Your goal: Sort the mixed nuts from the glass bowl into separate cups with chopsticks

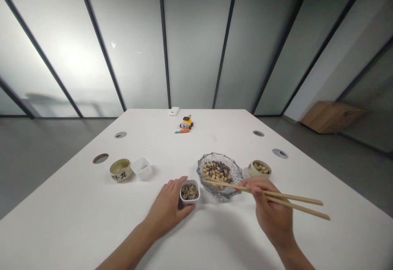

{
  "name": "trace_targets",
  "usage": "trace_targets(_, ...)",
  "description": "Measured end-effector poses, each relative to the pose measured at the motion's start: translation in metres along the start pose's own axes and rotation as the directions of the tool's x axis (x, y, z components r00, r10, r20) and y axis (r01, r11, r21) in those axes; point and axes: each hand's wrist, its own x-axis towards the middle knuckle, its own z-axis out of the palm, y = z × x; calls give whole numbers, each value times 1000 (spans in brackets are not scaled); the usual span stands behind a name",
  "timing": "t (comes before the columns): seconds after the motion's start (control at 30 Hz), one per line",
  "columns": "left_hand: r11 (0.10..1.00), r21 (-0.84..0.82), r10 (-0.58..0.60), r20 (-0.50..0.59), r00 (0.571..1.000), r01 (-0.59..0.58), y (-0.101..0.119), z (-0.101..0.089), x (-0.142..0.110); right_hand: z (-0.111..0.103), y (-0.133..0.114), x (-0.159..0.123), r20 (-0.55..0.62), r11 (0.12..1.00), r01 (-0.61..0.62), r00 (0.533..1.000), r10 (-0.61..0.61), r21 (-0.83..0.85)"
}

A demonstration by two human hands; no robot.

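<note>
And the right hand [272, 210] pinches two long, pale wooden chopsticks [307, 200], tips close together over the near left of a clear, scalloped glass bowl [238, 176] where tan and dark pieces [217, 171] lie mixed! To its left, the left hand [167, 202] curls thumb and fingers round a small white square cup [190, 201] of striped seeds [189, 192] on the white table [76, 225]. Picking looks like the step in hand; whether anything's caught, can't tell. Next calls for a steady, well-aimed squeeze.
</note>
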Motion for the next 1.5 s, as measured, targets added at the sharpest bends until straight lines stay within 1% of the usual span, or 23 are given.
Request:
trace_targets(0.07,1000,-6,-3,-2,1000,3,0,0,0,-8,5,6,-2,997,37,999,-37,-72)
trace_targets(0.13,1000,-10,-6,0,1000,6,0,0,0,-14,11,10,63,991,63,996,-56,-119)
trace_targets(0.2,1000,-12,-7,0,1000,7,1,-1,1,-17,17,12,148,989,73,988,-54,-126)
trace_targets(0.27,1000,-12,-6,3,1000,6,1,-1,1,-17,20,13,214,991,66,976,-40,-117)
trace_targets(0.37,1000,-12,-3,8,1000,3,1,-1,1,-17,20,13,283,992,44,959,-9,-119)
trace_targets(0.5,1000,-9,10,-9,1000,-10,0,0,0,-19,14,14,318,986,9,947,44,-164)
trace_targets(0.67,1000,9,11,-5,1000,-11,0,0,0,-23,13,15,296,983,-27,952,81,-183)
trace_targets(0.73,1000,10,16,-8,1000,-16,0,0,0,-25,17,14,254,982,-25,964,74,-189)
trace_targets(0.77,1000,9,18,-11,1000,-18,0,0,1,-25,19,13,210,983,-26,975,65,-184)
trace_targets(0.83,1000,6,18,-12,1000,-18,1,-1,1,-23,21,9,81,990,-47,995,58,-131)
trace_targets(0.9,1000,8,8,-5,1000,-8,2,-1,1,-16,19,5,-32,997,-80,996,79,-14)
trace_targets(0.93,1000,11,2,2,1000,-2,3,-1,1,-11,17,3,-61,995,-91,994,94,50)
trace_targets(0.97,1000,14,-4,10,1000,4,3,-1,1,-6,13,1,-63,990,-95,993,102,101)
trace_targets(1.03,1000,20,-15,18,1000,14,5,-1,1,5,4,-3,-17,986,-80,996,84,143)
trace_targets(1.1,1000,23,-22,19,1000,21,6,-1,1,11,-3,-6,54,990,-55,997,48,133)
trace_targets(1.13,999,23,-23,20,1000,23,6,-2,1,12,-5,-6,70,992,-44,997,36,115)
trace_targets(1.2,999,24,-25,25,999,24,6,-2,1,7,-5,-3,40,998,-30,999,28,48)
trace_targets(1.3,999,29,-19,36,999,18,5,-2,1,-9,4,4,-66,996,-7,998,1,-87)
trace_targets(1.33,999,29,-14,36,999,13,4,-1,1,-15,7,6,-71,993,-3,997,-6,-120)
trace_targets(1.37,1000,29,-8,31,999,7,4,-1,1,-19,10,9,-65,989,-2,998,-8,-145)
trace_targets(1.43,1000,24,5,15,1000,-5,2,0,0,-26,14,12,-12,981,1,1000,-3,-194)
trace_targets(1.5,1000,18,17,-5,1000,-17,1,1,0,-27,14,13,45,969,19,999,-8,-246)
